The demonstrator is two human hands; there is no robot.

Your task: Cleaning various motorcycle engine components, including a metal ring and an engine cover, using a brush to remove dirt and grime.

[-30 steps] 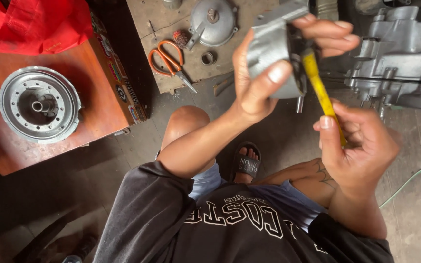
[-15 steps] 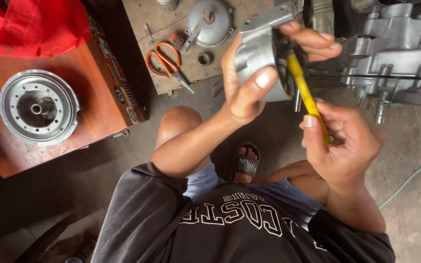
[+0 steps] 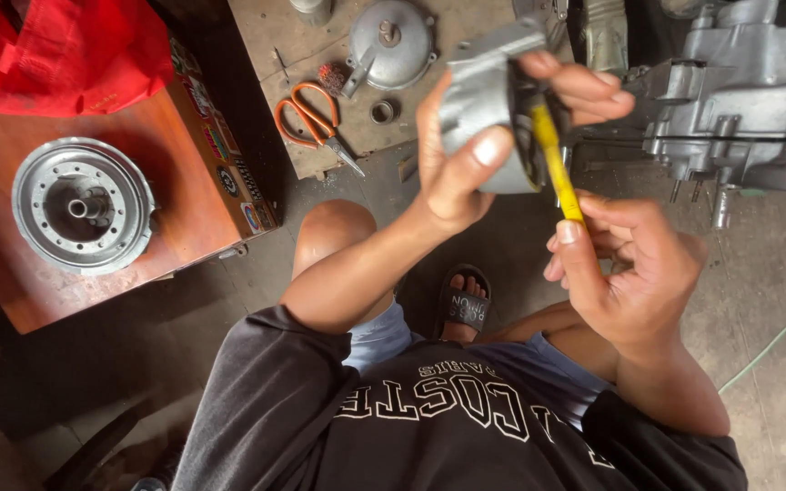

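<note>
My left hand (image 3: 475, 155) grips a grey cast-metal engine part (image 3: 488, 100), thumb across its near face and fingers wrapped over the far side. My right hand (image 3: 629, 273) holds a yellow-handled tool (image 3: 557, 164), whose tip goes into the part's open right side; the tip is hidden inside. Both hands are raised above my knee (image 3: 338, 232) and sandalled foot (image 3: 464, 305).
A grey engine casing (image 3: 739, 100) sits at the right. A round metal hub (image 3: 84, 205) lies on a brown wooden table (image 3: 184, 209) beside red cloth (image 3: 56, 50). Orange-handled scissors (image 3: 316, 123) and a round metal cover (image 3: 391, 41) lie on a board ahead. A green cable (image 3: 766, 350) crosses the concrete floor.
Both hands, with the metal part and the yellow tool, have shifted slightly left in view. The grip on each is unchanged.
</note>
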